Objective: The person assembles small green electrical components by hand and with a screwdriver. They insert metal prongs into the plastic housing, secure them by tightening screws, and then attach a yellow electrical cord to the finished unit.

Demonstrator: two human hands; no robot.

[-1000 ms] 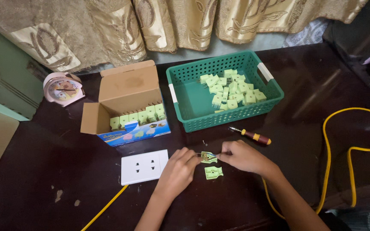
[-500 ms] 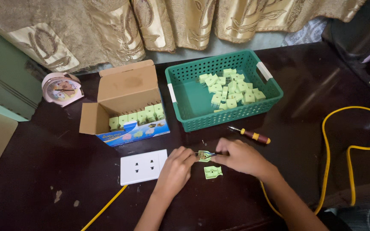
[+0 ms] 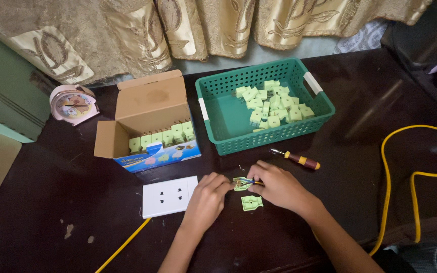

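In the head view, the left hand point(image 3: 206, 198) has its fingers curled, their tips pinching the left end of a small pale green plug part point(image 3: 239, 184) just above the dark table point(image 3: 56, 202). The right hand point(image 3: 279, 187) closes over its right end, fingers pressed together around thin wires there. A second green piece point(image 3: 252, 202) lies just below, between the hands. A white socket plate point(image 3: 170, 196) sits just left of the left hand; a screwdriver point(image 3: 296, 158) lies near, above the right. The wire ends inside the part are too small to make out, and the fingers hide much of it
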